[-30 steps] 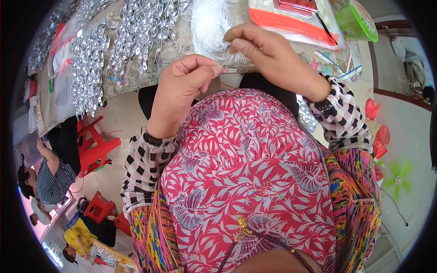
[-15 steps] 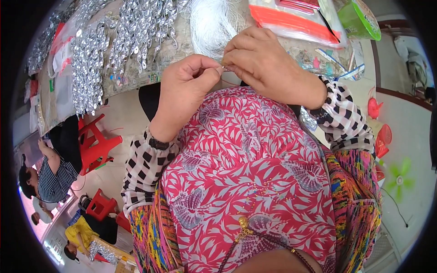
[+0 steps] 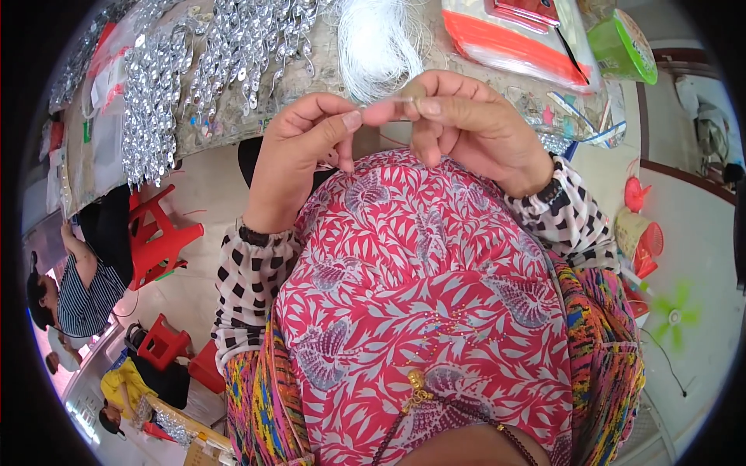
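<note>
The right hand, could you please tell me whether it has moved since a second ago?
Yes: against the white thread bundle, the right hand has come lower in view, from the bundle's right side to its lower end.

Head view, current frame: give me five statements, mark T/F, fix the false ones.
1. The left hand and right hand are raised close together. True.
2. The bundle of white strands lies to the right of the red-edged plastic bags. False: it lies to their left.
3. The left sleeve has a black-and-white check. True.
4. The fan at the right has red blades. False: they are green.
5. The silver strings are on the left part of the table. True.
</note>
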Action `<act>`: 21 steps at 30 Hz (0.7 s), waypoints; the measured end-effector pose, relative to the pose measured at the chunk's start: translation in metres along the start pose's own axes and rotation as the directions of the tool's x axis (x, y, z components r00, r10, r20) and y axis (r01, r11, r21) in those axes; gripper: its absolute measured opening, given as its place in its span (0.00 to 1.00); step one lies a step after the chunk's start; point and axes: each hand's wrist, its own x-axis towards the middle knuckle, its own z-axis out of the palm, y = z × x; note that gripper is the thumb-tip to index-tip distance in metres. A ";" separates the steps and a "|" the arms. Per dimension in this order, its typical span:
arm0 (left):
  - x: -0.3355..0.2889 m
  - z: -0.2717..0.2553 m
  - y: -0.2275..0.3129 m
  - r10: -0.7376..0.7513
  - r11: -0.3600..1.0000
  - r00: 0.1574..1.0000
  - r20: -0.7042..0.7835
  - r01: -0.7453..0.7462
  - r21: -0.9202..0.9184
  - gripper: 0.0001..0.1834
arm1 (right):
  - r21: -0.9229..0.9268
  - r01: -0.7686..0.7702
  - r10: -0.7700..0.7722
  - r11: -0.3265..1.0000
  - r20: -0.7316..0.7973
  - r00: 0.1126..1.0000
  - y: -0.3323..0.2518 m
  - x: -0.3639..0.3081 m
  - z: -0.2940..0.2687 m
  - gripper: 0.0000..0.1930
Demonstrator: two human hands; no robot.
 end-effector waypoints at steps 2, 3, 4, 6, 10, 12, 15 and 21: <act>-0.002 0.006 0.002 -0.016 1.000 0.998 -0.058 0.017 0.018 0.07 | 0.046 0.052 -0.050 0.998 -0.040 0.998 0.003 0.006 0.006 0.06; -0.003 0.009 0.003 0.010 1.000 0.993 -0.116 -0.008 0.015 0.07 | 0.089 0.107 -0.100 0.990 -0.079 0.992 0.003 0.008 0.009 0.06; -0.004 0.011 0.004 0.036 0.999 0.984 -0.177 -0.033 0.016 0.08 | 0.051 0.145 -0.141 0.988 -0.075 0.987 0.009 0.014 0.004 0.07; -0.005 0.012 -0.004 0.093 0.994 0.972 -0.216 -0.079 0.069 0.08 | -0.246 0.172 -0.200 0.954 -0.091 0.976 0.016 0.016 0.007 0.07; -0.004 0.014 -0.009 0.134 0.983 0.973 -0.188 -0.107 0.148 0.09 | -0.929 0.368 -0.480 0.027 0.311 0.820 0.028 0.018 -0.005 0.10; -0.004 0.015 -0.008 0.102 0.990 0.978 -0.181 -0.082 0.114 0.09 | -0.931 0.349 -0.441 -0.105 0.358 0.823 0.027 0.016 -0.002 0.11; -0.005 0.010 -0.005 0.028 0.998 0.985 -0.168 -0.017 0.067 0.07 | -0.876 0.362 -0.350 -0.318 0.464 0.814 0.025 0.016 0.003 0.13; -0.007 0.005 0.000 -0.074 0.994 0.989 -0.130 0.084 0.077 0.06 | -0.837 0.408 -0.282 -0.365 0.517 0.808 0.023 0.013 0.003 0.12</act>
